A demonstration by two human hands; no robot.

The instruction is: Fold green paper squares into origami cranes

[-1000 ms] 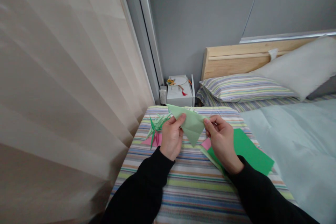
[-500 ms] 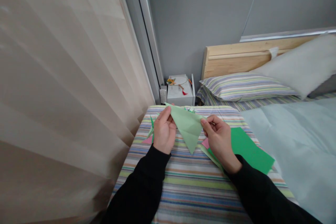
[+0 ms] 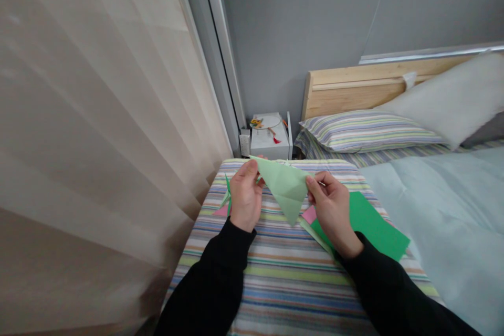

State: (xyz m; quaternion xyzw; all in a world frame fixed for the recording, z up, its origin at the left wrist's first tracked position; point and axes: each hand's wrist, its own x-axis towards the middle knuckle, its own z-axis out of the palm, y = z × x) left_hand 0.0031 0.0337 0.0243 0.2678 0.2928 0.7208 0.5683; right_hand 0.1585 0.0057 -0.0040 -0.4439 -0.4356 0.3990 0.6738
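Observation:
A light green sheet of origami paper [image 3: 285,186], folded into a triangle with its point hanging down, is held up between both hands. My left hand [image 3: 247,197] pinches its left corner. At the right corner, my right hand [image 3: 331,205] grips it between thumb and fingers. Faint creases cross the paper. Beneath and beside my right wrist lies a stack of green paper [image 3: 376,228], with a pink sheet [image 3: 310,214] peeking out at its left. Partly hidden behind my left hand are folded green paper pieces [image 3: 227,194] and a pink piece [image 3: 221,211].
A striped cloth [image 3: 291,283] covers the surface under my hands. Beyond it stands a white bedside cabinet [image 3: 262,142] with a round fan on top. To the right is a bed with a pale blue quilt [image 3: 444,194] and a striped pillow [image 3: 374,130]; a beige curtain [image 3: 118,142] hangs at left.
The folded light green paper has shifted slightly right and its lower tip has risen a little. My right hand has moved a bit to the right with it. Both hands keep their hold.

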